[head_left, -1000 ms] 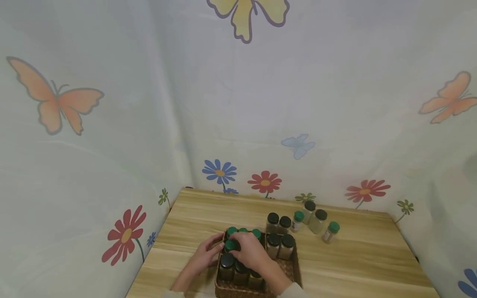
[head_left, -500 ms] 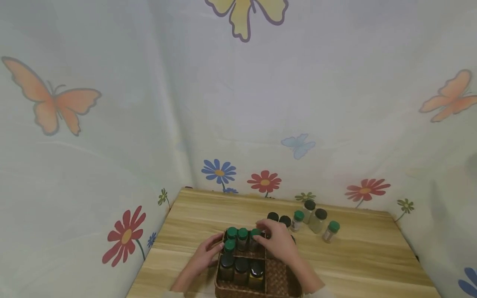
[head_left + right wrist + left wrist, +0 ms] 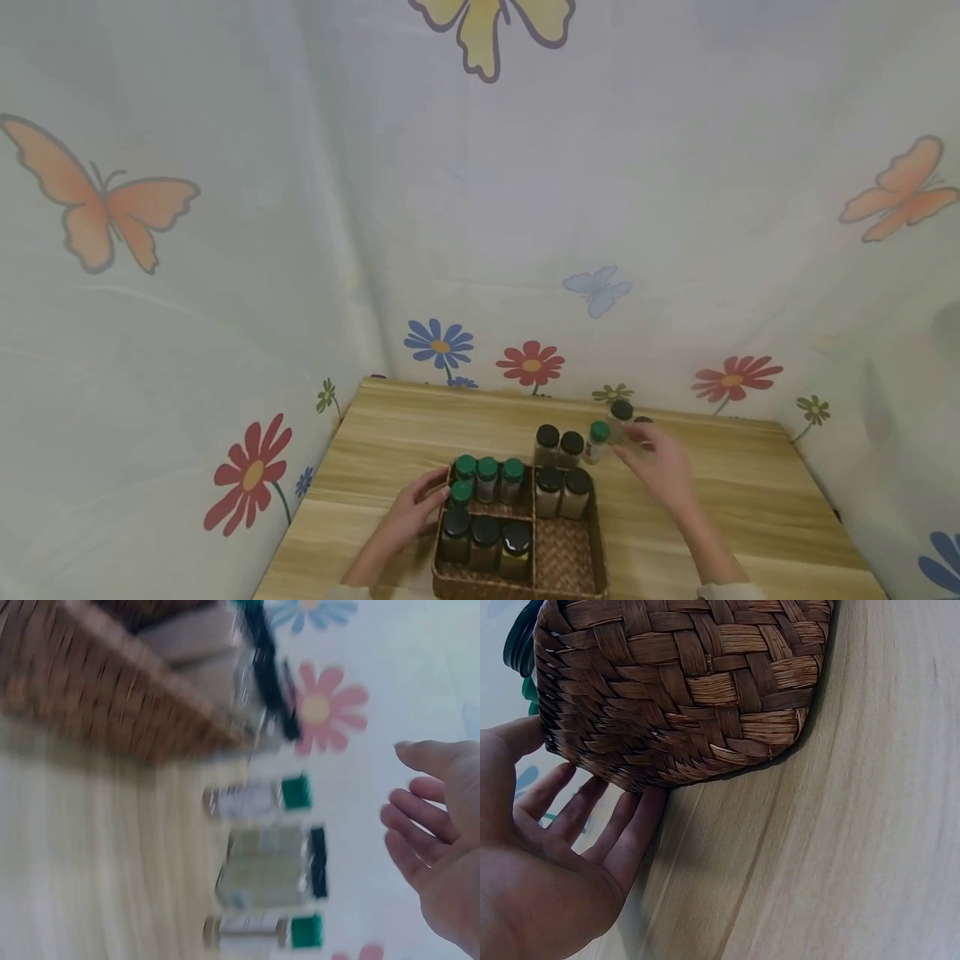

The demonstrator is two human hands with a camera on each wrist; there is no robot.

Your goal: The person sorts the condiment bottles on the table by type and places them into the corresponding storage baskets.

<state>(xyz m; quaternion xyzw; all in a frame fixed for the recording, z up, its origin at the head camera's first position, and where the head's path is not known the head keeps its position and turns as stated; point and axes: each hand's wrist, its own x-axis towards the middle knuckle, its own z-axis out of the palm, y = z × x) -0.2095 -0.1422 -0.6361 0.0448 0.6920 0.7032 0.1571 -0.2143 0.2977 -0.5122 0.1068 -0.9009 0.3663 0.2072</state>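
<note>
My left hand (image 3: 416, 507) touches the left outer wall of a brown woven basket (image 3: 566, 562), its fingers fairly straight, as the left wrist view shows against the weave (image 3: 690, 682). In the basket's back left compartment are several green-capped jars (image 3: 487, 479). Black-capped jars (image 3: 485, 546) fill the front left compartment, and two more black-capped jars (image 3: 561, 493) stand at the back of the right one. My right hand (image 3: 663, 467) is over the table beside a green-capped bottle (image 3: 597, 442) and a clear black-capped jar (image 3: 619, 421). It holds nothing in the right wrist view.
Two black-capped jars (image 3: 558, 447) stand just behind the basket. In the right wrist view, a lower green-capped bottle (image 3: 259, 932) stands beside clear jars (image 3: 270, 870). A flowered cloth wall (image 3: 480, 208) encloses the wooden table (image 3: 720, 508).
My right hand has left the green-capped jars in the basket and moved right and back to the bottles on the table. My left hand has stayed at the basket's left side.
</note>
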